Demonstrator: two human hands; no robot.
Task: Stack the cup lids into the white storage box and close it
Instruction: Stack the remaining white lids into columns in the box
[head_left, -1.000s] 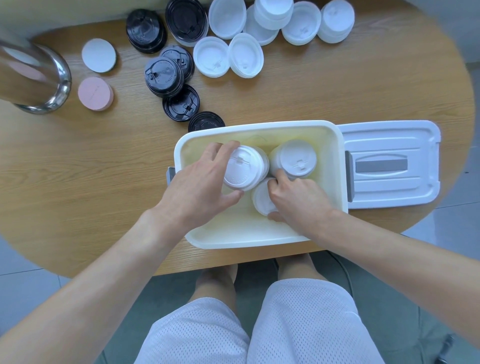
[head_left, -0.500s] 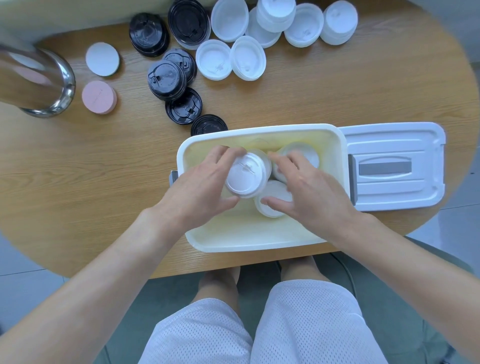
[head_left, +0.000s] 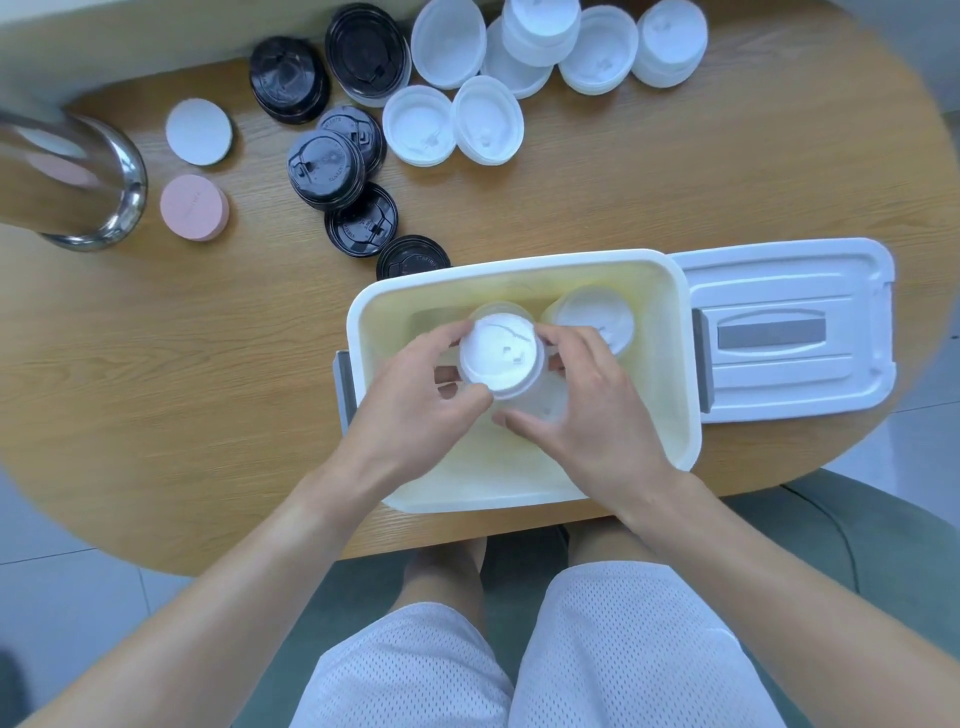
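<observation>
1. Looking down from the head camera, the white storage box (head_left: 519, 270) sits open at the near edge of the wooden table (head_left: 675, 182), its long axis running left to right across the view.
2. Its box lid (head_left: 789, 332) lies flat on the table, touching the box's right end, with a grey handle strip running left to right along its middle.
3. Both hands hold a stack of white cup lids (head_left: 501, 353) over the middle of the box; the top lid faces up toward the camera.
4. The left hand (head_left: 415, 410) grips the stack from the left, fingers curled round its far side and thumb on the near side.
5. The right hand (head_left: 587, 410) grips it from the right, fingers curled against the stack's side and thumb reaching beneath its near edge.
6. A second white stack (head_left: 597, 317) rests inside the box in the far right corner, just beside the held one; a further white lid shows partly under the right thumb.
7. Black cup lids (head_left: 327, 171) lie in a loose cluster on the table beyond the box's far left corner; raised lettering rings some of them, too small to read.
8. Loose white lids (head_left: 452, 124) are spread along the table's far edge, several upside down.
9. A pink disc (head_left: 193, 208) bears faint writing I cannot read; a white disc (head_left: 199, 131) lies just beyond it, and a shiny metal container (head_left: 72, 176) stands at the far left.
</observation>
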